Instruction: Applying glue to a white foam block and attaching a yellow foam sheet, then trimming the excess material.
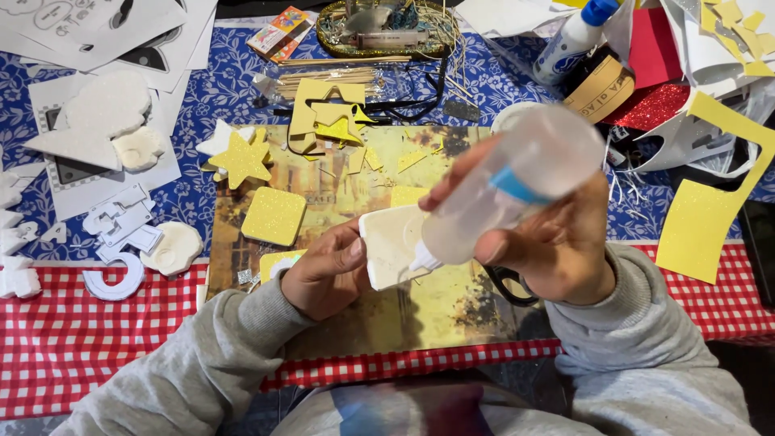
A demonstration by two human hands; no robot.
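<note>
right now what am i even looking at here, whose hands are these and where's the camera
The single picture comes from a camera worn on a person's head, looking down at their own two hands in grey sleeves. There is no machine.

The left hand holds a flat white foam piece over a yellowish board. The right hand grips a translucent glue bottle, tipped so its white nozzle touches the piece.

The table has a blue floral cloth and a red checked cloth. On it lie a glittery yellow star, a yellow glitter square, white foam cut-outs, wooden sticks, a second glue bottle and paper scraps. Black scissor handles peek out under the right hand.
</note>
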